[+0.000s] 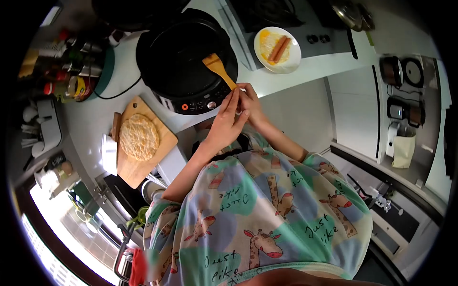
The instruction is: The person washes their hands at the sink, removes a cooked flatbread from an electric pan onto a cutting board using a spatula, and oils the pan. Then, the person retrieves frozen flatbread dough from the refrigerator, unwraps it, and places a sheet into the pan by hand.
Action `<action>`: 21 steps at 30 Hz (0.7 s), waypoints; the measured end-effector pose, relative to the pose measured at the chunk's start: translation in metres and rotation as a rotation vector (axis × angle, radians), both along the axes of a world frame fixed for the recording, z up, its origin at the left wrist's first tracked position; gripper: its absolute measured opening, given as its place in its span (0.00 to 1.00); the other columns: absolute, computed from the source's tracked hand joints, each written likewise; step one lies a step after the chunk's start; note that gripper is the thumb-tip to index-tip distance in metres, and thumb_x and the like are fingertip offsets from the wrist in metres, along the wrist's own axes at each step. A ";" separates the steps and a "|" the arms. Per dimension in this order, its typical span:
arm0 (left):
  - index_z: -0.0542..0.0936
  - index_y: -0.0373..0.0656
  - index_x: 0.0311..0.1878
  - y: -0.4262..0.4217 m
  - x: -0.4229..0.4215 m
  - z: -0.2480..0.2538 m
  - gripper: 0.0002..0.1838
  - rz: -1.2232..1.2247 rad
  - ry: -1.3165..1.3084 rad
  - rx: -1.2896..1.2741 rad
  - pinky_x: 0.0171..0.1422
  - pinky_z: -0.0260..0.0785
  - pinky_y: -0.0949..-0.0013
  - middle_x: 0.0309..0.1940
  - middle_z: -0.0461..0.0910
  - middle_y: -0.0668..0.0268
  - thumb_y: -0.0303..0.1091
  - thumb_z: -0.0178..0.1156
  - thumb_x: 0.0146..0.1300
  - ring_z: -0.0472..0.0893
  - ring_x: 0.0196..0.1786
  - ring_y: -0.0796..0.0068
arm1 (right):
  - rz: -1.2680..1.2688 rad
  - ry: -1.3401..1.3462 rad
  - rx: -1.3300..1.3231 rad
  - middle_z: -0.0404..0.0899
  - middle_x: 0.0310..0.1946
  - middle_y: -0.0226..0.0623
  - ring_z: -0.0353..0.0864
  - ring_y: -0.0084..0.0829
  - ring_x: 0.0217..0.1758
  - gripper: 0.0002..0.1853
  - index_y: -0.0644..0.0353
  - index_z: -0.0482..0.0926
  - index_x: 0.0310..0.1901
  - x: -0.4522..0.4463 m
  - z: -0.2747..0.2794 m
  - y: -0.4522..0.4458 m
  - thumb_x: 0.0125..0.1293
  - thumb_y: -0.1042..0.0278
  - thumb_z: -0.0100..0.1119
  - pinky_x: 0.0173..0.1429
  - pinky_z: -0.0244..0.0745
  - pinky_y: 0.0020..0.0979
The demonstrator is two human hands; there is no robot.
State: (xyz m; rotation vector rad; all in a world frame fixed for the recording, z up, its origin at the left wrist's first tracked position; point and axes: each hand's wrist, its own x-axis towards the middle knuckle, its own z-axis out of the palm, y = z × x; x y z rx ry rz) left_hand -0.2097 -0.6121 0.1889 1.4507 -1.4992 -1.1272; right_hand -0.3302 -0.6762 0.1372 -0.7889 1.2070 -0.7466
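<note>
My left hand (226, 125) and my right hand (251, 106) meet at the front edge of a round black electric pan (176, 52). Between them they hold the handle of a wooden spatula (219, 69); the handle's lower end is hidden by my fingers. The fingers of the left hand are pressed together against the handle, and the right hand's are bent around it. The spatula's blade is over the pan's dark inside. To the left, a round browned flatbread (139, 137) lies on a wooden cutting board (130, 172).
A white plate (296, 56) with egg and two sausages (279, 49) stands by the glass hob (315, 21). A knife (109, 155) lies at the board's left edge. Bottles and jars (78, 87) crowd the left, and a black cord (119, 96) runs to the pan.
</note>
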 end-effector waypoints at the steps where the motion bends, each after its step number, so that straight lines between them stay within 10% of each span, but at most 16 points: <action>1: 0.59 0.32 0.76 -0.001 -0.001 -0.001 0.36 -0.008 0.002 0.001 0.77 0.59 0.58 0.73 0.62 0.41 0.39 0.58 0.72 0.65 0.75 0.47 | 0.006 0.026 -0.015 0.72 0.24 0.29 0.68 0.20 0.22 0.12 0.60 0.68 0.54 0.000 0.003 -0.002 0.74 0.66 0.50 0.24 0.64 0.26; 15: 0.59 0.27 0.74 -0.034 -0.045 -0.004 0.36 0.213 -0.074 -0.033 0.73 0.65 0.58 0.71 0.64 0.39 0.37 0.60 0.70 0.69 0.71 0.45 | 0.161 0.039 -0.211 0.75 0.23 0.34 0.72 0.23 0.21 0.11 0.63 0.67 0.51 -0.027 -0.017 -0.067 0.75 0.66 0.53 0.26 0.70 0.27; 21: 0.62 0.29 0.74 -0.046 -0.074 -0.013 0.34 0.387 -0.133 -0.056 0.73 0.64 0.60 0.73 0.63 0.41 0.35 0.60 0.71 0.66 0.75 0.49 | 0.218 -0.168 0.016 0.77 0.35 0.37 0.78 0.25 0.35 0.12 0.62 0.67 0.52 -0.041 -0.005 -0.083 0.76 0.64 0.52 0.37 0.74 0.27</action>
